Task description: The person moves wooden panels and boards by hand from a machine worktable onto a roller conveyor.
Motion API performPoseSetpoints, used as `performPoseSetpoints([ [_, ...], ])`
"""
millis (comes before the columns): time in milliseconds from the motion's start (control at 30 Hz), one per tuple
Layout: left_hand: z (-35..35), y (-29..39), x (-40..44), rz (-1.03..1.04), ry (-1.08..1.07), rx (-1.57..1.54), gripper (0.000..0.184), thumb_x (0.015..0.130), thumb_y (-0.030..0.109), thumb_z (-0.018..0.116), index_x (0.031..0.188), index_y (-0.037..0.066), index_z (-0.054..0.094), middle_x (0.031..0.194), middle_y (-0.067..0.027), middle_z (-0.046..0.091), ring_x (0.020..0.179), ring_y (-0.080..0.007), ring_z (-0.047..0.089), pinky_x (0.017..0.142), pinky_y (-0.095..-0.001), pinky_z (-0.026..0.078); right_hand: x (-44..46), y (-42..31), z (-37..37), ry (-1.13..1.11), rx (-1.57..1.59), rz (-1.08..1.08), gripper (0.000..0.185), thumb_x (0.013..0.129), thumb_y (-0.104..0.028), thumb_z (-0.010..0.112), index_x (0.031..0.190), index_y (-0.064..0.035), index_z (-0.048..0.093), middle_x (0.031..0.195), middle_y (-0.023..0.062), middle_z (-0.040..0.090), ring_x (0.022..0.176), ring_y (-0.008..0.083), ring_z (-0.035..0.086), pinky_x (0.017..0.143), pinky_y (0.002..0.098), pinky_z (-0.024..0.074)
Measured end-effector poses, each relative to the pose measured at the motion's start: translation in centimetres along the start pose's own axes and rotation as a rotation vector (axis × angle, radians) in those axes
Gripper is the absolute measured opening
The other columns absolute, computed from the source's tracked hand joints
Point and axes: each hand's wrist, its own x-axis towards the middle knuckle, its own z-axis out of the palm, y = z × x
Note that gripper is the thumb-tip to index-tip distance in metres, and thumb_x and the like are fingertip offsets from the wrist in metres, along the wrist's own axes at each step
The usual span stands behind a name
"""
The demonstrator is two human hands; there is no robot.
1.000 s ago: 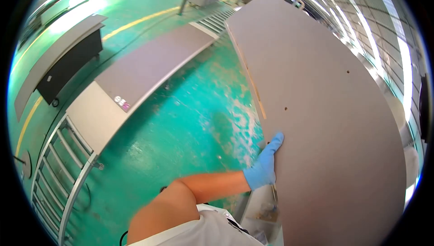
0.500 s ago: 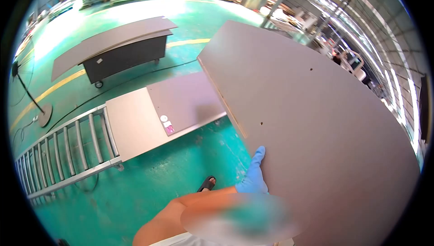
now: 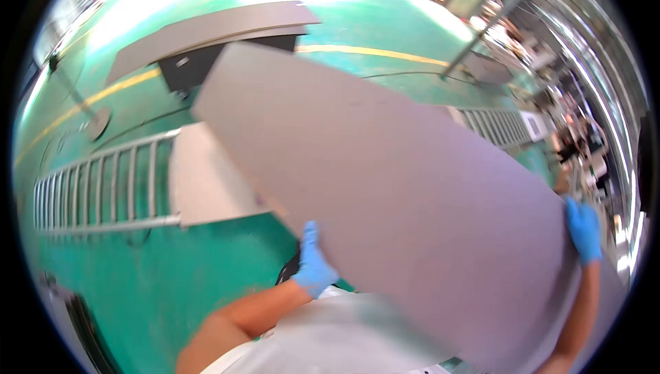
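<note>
Across the middle of the view, a large grey-brown board (image 3: 385,181) stretches from close to the wearer's body out over the green floor (image 3: 185,271), held by its two long edges. The left hand (image 3: 315,269), in a blue glove, is closed on the left edge: its thumb lies along the upper face, while the fingers are hidden from sight. The right hand (image 3: 584,233), gloved the same, has hold of the opposite edge, far to the right; how tightly its fingers curl around cannot be told. The board's far end hides part of a pale sheet (image 3: 210,181) lying at the end of a metal roller track (image 3: 137,223) on the left; whether the two touch is unclear. Behind that, thin panels (image 3: 220,29) lie on a black cart (image 3: 199,64). Another roller track (image 3: 495,126) stands beyond the board on the right, near a metal post (image 3: 495,23).
</note>
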Motion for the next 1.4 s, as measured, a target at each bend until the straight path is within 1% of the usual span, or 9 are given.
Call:
performPoseSetpoints([
  [33, 0.1, 0.6, 0.8, 0.022, 0.072, 0.018, 0.077, 0.079, 0.067, 0.049, 0.134, 0.014, 0.042, 0.139, -0.0077, 0.042, 0.129, -0.0301, 0.036, 0.109, -0.0488, 0.024, 4.5, -2.8, 0.2, -0.126, 0.403, 0.203, 0.038, 0.09, -0.04, 0.05, 0.092, -0.0051, 0.065, 0.079, 0.0215, 0.061, 0.071, 0.0407, 0.057, 0.067, 0.0492, 0.0447],
  [200, -5.2, 5.3, 9.5, 0.247, 0.035, 0.037, 0.078, 0.078, 0.069, 0.047, 0.136, 0.017, 0.041, 0.141, -0.0067, 0.039, 0.128, -0.0311, 0.035, 0.107, -0.0495, 0.025, 22.7, -14.1, 6.0, -0.594, 0.64, 0.252, 0.068, 0.087, -0.06, 0.034, 0.088, -0.0006, 0.067, 0.098, 0.0221, 0.064, 0.096, 0.0408, 0.06, 0.086, 0.0434, 0.0459],
  [500, -10.4, 11.9, 20.3, 0.615, 0.519, -0.019, 0.068, 0.083, 0.065, 0.043, 0.133, 0.02, 0.045, 0.139, -0.0037, 0.042, 0.126, -0.0272, 0.039, 0.101, -0.0504, 0.034, 47.0, -34.1, 26.1, -0.792, 0.9, -0.243, 0.069, 0.089, -0.058, 0.03, 0.104, -0.0005, 0.065, 0.109, 0.0224, 0.061, 0.105, 0.0379, 0.056, 0.093, 0.0426, 0.0413],
  [633, -6.5, 10.9, 24.2, 0.775, 0.68, -0.067, 0.069, 0.086, 0.065, 0.038, 0.135, 0.015, 0.042, 0.14, -0.0046, 0.039, 0.125, -0.0271, 0.038, 0.102, -0.0469, 0.034, 53.4, -41.4, 30.1, -0.842, 0.908, -0.35, 0.069, 0.09, -0.058, 0.03, 0.106, 0.0005, 0.064, 0.112, 0.0214, 0.06, 0.107, 0.0374, 0.056, 0.095, 0.0424, 0.0405],
  [700, -4.8, 10.6, 26.4, 0.797, 0.794, -0.231, 0.036, 0.086, 0.044, 0.052, 0.097, 0.01, 0.059, 0.097, -0.0167, 0.063, 0.092, -0.0349, 0.057, 0.074, -0.0427, 0.045, 56.2, -44.7, 32.2, -0.858, 0.913, -0.407, 0.069, 0.09, -0.058, 0.03, 0.107, 0.0005, 0.064, 0.113, 0.0213, 0.06, 0.108, 0.037, 0.055, 0.095, 0.0425, 0.0402],
  [733, -7.0, 10.4, 27.4, 0.798, 0.811, -0.248, 0.036, 0.086, 0.044, 0.052, 0.097, 0.01, 0.059, 0.097, -0.0167, 0.063, 0.092, -0.0349, 0.057, 0.074, -0.0427, 0.045, 57.6, -46.3, 33.2, -0.879, 0.909, -0.439, 0.069, 0.09, -0.057, 0.03, 0.108, 0.0001, 0.063, 0.114, 0.0211, 0.06, 0.108, 0.0369, 0.055, 0.095, 0.0425, 0.0401],
  [800, -13.0, 10.3, 30.2, 0.886, 0.614, 0.08, 0.067, 0.085, 0.063, 0.042, 0.132, 0.015, 0.046, 0.14, -0.0046, 0.04, 0.126, -0.0272, 0.038, 0.101, -0.047, 0.036, 61.0, -49.5, 36.0, -0.894, 0.893, -0.496, 0.068, 0.091, -0.057, 0.03, 0.109, -0.0003, 0.063, 0.115, 0.0209, 0.059, 0.109, 0.0367, 0.055, 0.095, 0.0426, 0.04],
  [1033, -15.1, 9.4, 40.8, 1.009, 0.855, -0.149, 0.07, 0.088, 0.062, 0.038, 0.135, 0.011, 0.04, 0.141, -0.0069, 0.038, 0.127, -0.0269, 0.036, 0.103, -0.0437, 0.034, 67.0, -57.8, 47.0, -0.868, 0.884, -0.648, 0.068, 0.09, -0.057, 0.031, 0.112, -0.0011, 0.061, 0.118, 0.0211, 0.058, 0.112, 0.0372, 0.053, 0.097, 0.0427, 0.0389],
  [1400, -20.6, 7.8, 54.5, 0.98, 0.734, -0.142, 0.069, 0.088, 0.059, 0.044, 0.137, 0.011, 0.038, 0.14, -0.0071, 0.039, 0.127, -0.0288, 0.036, 0.108, -0.0462, 0.027, 74.0, -62.3, 62.2, -0.963, 0.893, -0.629, 0.069, 0.088, -0.06, 0.037, 0.12, -0.0019, 0.056, 0.126, 0.0208, 0.053, 0.121, 0.0362, 0.047, 0.102, 0.0421, 0.0341],
])
